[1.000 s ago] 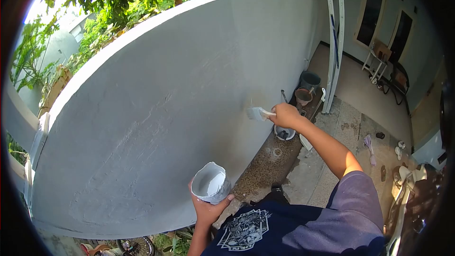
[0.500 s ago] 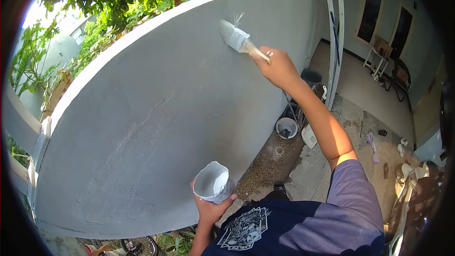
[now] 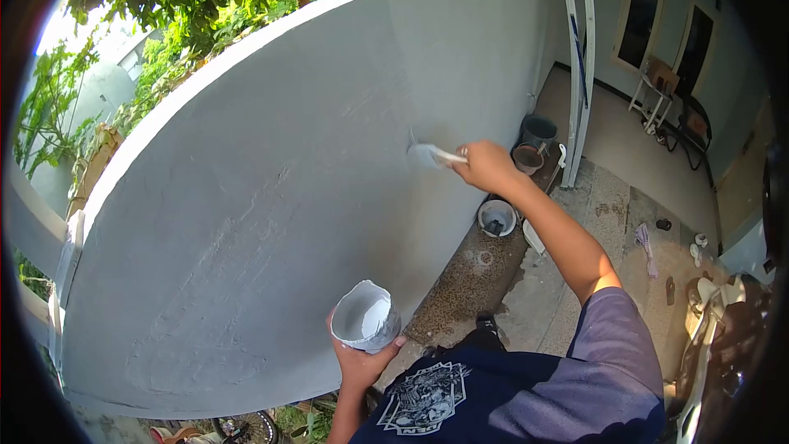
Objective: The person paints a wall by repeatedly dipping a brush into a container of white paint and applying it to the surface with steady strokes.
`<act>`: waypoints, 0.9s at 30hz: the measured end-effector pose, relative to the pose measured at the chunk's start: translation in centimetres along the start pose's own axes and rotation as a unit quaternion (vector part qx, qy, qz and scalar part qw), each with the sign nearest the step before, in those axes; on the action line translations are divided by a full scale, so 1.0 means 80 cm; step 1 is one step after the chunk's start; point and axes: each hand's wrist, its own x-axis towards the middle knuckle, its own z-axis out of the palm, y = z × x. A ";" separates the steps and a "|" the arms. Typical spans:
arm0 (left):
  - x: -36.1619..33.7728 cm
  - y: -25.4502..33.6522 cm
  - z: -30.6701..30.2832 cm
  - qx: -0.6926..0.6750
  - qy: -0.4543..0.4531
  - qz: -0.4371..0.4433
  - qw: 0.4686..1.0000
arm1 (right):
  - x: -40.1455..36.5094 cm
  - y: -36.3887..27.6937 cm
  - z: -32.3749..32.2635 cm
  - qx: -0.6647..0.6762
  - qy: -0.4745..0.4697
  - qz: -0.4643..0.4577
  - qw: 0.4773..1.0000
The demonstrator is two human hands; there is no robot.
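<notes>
My right hand (image 3: 491, 168) grips a paintbrush (image 3: 429, 155) by its handle, with the bristle end against or very close to the grey wall (image 3: 271, 156). Motion blurs the bristles a little. Low in the view, my left hand (image 3: 359, 364) is wrapped round a paint-smeared cup (image 3: 366, 317), its open top tilted toward me. White paint shows inside it. Rough streaks and ridges mark the wall to the left of the brush.
Several buckets (image 3: 497, 218) stand along the wall's foot at right. A pale metal post (image 3: 579, 74) rises behind them. Farther right are a cloth (image 3: 646, 248), sandals and a small white table (image 3: 651, 99) on the paving. Leafy plants grow beyond the wall's white top edge.
My right hand has brought the paintbrush down the wall from near its upper part to about mid-height. The cup in my left hand stays almost in place.
</notes>
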 end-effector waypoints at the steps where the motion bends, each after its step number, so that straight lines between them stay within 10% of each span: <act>1: 0.000 0.004 0.002 0.002 -0.003 0.000 1.000 | 0.014 -0.020 -0.038 0.018 0.060 -0.015 0.998; 8: 0.004 0.003 0.010 -0.021 -0.015 0.005 1.000 | 0.050 -0.071 -0.167 0.249 0.363 -0.061 0.896; 20: 0.001 -0.002 -0.012 -0.008 0.003 -0.014 1.000 | -0.041 0.046 0.100 0.011 -0.041 0.028 0.999; 23: 0.005 -0.003 -0.010 -0.002 0.003 -0.007 1.000 | -0.018 0.043 0.040 -0.090 -0.051 -0.001 0.995; 27: 0.009 0.002 -0.002 0.000 0.000 0.005 1.000 | 0.041 -0.003 -0.083 -0.047 0.183 -0.088 0.978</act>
